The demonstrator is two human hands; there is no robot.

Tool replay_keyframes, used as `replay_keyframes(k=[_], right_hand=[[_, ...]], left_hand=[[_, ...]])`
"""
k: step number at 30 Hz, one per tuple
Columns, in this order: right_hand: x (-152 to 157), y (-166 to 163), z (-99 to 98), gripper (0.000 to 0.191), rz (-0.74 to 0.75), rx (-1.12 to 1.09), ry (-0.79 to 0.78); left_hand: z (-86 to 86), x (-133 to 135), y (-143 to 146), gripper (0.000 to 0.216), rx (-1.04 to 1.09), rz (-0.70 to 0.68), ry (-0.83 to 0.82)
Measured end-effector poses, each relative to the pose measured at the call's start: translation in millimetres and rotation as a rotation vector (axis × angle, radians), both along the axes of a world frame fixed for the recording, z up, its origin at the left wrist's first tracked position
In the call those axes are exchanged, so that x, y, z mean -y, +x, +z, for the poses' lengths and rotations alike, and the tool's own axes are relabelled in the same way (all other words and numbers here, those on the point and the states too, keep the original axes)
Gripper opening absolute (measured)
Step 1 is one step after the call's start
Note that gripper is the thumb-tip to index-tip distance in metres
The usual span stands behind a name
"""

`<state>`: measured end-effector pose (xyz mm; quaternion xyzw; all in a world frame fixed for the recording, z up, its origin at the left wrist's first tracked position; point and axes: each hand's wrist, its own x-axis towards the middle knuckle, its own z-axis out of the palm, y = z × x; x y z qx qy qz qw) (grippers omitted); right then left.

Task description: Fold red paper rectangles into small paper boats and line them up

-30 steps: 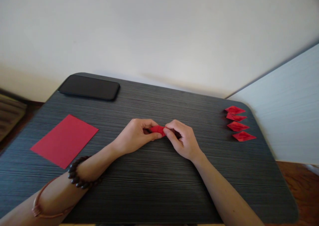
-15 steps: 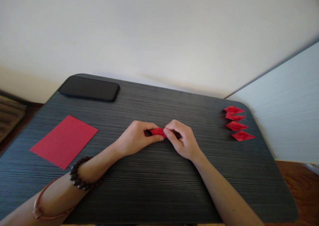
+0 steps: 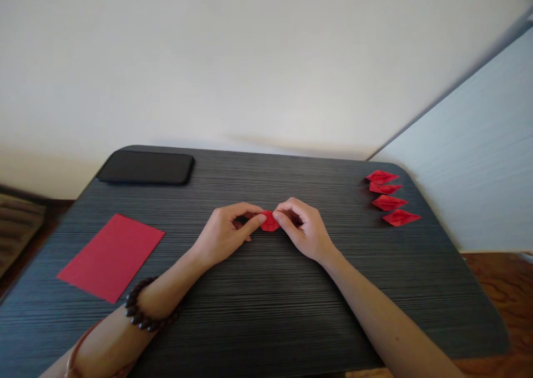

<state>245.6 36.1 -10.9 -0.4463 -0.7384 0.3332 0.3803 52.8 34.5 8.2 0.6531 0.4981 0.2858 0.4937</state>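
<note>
A small folded red paper [image 3: 270, 221] is held between my hands over the middle of the dark table. My left hand [image 3: 227, 229] pinches its left end between thumb and fingers. On the right end, the thumb and fingertips of my right hand [image 3: 306, 228] are closed. The fingertips cover both ends of the paper, so only its middle shows. Off to the right lie several folded red paper boats [image 3: 390, 202] in a column. Flat on the left side rests a red paper sheet [image 3: 111, 257].
A black phone [image 3: 145, 167] lies at the table's back left. The dark striped table [image 3: 266, 322] has rounded corners and stands against a white wall [image 3: 266, 61]. A pale panel [image 3: 478, 145] rises beside its right edge.
My left fingers have shifted their pinch toward the paper's end, and more of its middle face shows. The view has tilted slightly, so the table's surroundings appear displaced.
</note>
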Motion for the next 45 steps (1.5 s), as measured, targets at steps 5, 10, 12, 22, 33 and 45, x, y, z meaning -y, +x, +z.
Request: replay_keyframes(k=[5,10,12,22,33,45], right_hand=[[0.3,-0.5,1.7,0.016,0.017,0.062,0.034],[0.2,0.1,0.8,0.019,0.057,0.078,0.024],[0.2,0.6,0.7,0.019,0.062,0.079,0.028],[-1.4,0.6,2.5,0.019,0.057,0.061,0.047],[-2.5,2.6,-7.3,0.017,-0.117,-0.168,-0.12],[-2.8,0.0,-7.1,0.018,-0.283,-0.357,-0.161]], left_hand=[[-1.0,1.4,1.0,0.027,-0.05,0.021,0.075],[-3.1,2.1,1.3,0.026,-0.129,-0.012,0.132],[-3.4,1.7,0.8,0.026,-0.143,-0.036,0.131],[-0.2,-2.5,-2.8,0.031,-0.06,-0.032,0.025],[-5.5,-5.9,-4.4,0.029,0.146,0.251,-0.061],[-11.1,-9.7,-2.9,0.02,0.585,0.327,-0.14]])
